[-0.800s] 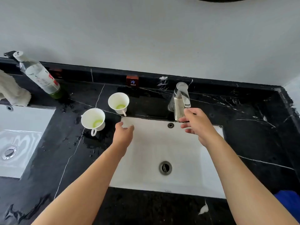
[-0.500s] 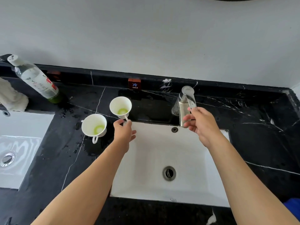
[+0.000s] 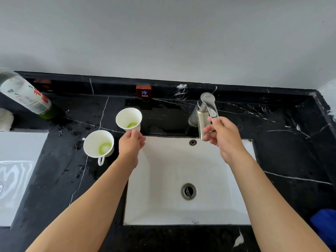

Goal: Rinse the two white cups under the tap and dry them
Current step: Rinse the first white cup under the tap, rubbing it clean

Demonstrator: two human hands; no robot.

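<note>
Two white cups sit on the black marble counter [image 3: 283, 142], left of the white sink [image 3: 214, 171], each with green residue at the bottom. The far cup [image 3: 128, 118] stands at the sink's back-left corner, and the left hand [image 3: 130, 146] pinches its lower side near the handle, thumb and fingers closed on it. The near cup [image 3: 99, 144] stands just beside that hand, handle pointing toward the camera, untouched. Over on the right, the right hand [image 3: 224, 137] wraps its fingers around the chrome tap [image 3: 205, 117], thumb up on the lever. No water is visible in the basin.
</note>
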